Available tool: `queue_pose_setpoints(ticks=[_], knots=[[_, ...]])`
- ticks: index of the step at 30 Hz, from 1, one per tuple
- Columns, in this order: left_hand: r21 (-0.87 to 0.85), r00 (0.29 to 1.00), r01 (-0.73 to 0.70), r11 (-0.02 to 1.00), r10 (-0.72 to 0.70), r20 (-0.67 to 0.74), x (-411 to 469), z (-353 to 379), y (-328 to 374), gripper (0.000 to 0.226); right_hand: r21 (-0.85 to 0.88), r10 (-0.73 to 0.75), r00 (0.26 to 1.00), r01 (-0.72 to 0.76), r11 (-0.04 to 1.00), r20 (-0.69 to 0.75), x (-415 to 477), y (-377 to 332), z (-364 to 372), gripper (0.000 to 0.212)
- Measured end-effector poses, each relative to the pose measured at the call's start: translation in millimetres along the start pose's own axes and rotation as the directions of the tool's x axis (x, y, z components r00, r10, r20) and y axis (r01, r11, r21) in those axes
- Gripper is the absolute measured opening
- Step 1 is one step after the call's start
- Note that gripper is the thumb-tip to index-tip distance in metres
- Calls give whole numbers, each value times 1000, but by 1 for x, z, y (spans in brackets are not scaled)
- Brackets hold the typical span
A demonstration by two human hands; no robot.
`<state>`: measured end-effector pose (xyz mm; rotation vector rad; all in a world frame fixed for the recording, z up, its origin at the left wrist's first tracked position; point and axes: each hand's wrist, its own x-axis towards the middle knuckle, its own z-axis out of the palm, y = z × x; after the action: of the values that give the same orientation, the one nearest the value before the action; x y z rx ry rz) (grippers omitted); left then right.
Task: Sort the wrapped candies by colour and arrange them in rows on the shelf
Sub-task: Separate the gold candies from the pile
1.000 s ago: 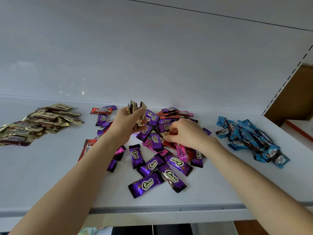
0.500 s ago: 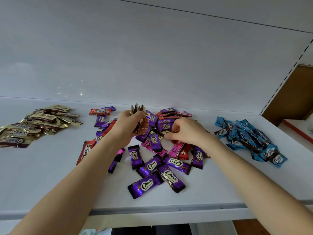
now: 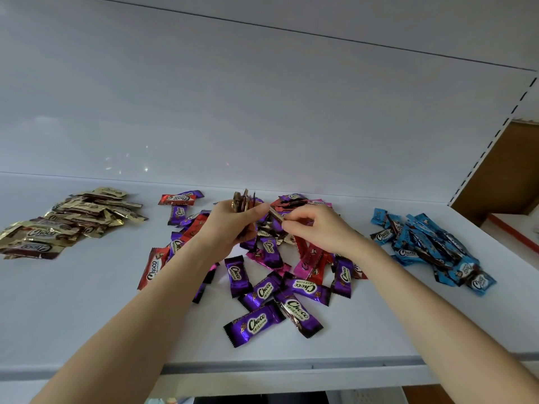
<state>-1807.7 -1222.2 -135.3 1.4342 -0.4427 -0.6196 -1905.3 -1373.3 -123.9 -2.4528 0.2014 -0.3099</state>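
**Shelf stock: wrapped "Choco" candies, part sorted**

Shelf (image 3: 87,310): smooth white board with a grey front lip and a glossy white back panel (image 3: 262,112).

Gold pile (image 3: 67,223), left of frame: flat, crinkled foil wrappers with serrated ends, loosely heaped.

Blue pile (image 3: 428,246), right of frame: the same pillow-shaped wrappers in shiny blue film, heaped.

Mixed pile (image 3: 280,290), centre: purple, red and pink wrappers overlapping at all angles. The purple ones lie nearest the lower edge.

Left hand (image 3: 230,228), centre of frame, over the mixed pile: fingers (image 3: 256,212) curled tight round a bunch of gold candies (image 3: 242,199). The wrapper ends fan out upright above the fist.

Right hand (image 3: 320,228), just right of the left hand: thumb and forefinger narrowed to a pinch on one end of a single gold-and-brown candy (image 3: 275,214), the other fingers loosely curled. This candy slants across the gap between the two hands. Whether its far end touches the left thumb cannot be told.

Both hands sit over the back of the mixed pile, well apart from the gold and blue piles.
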Motion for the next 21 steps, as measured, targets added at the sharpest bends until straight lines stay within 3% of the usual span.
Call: queue_pose_setpoints(ticks=[5,9,14,17,21], knots=[[-69,999,-18,997,20,32,-1,0,3,12,44,-55,998,56,997,-33,1,-6,5,18],[-65,998,-31,997,28,-50,0,1,2,13,11,-20,1000,20,1000,-19,4,0,0,18],[-157,989,-51,986,28,-145,1,0,4,16,-205,108,967,-60,977,232,-8,14,-8,10],[-245,988,-69,967,33,-148,-2,1,7,16,-203,160,936,-98,974,314,-12,15,-15,17],[-215,992,-71,974,46,-120,-4,1,7,15,-213,98,984,-65,975,147,-1,19,-15,20]])
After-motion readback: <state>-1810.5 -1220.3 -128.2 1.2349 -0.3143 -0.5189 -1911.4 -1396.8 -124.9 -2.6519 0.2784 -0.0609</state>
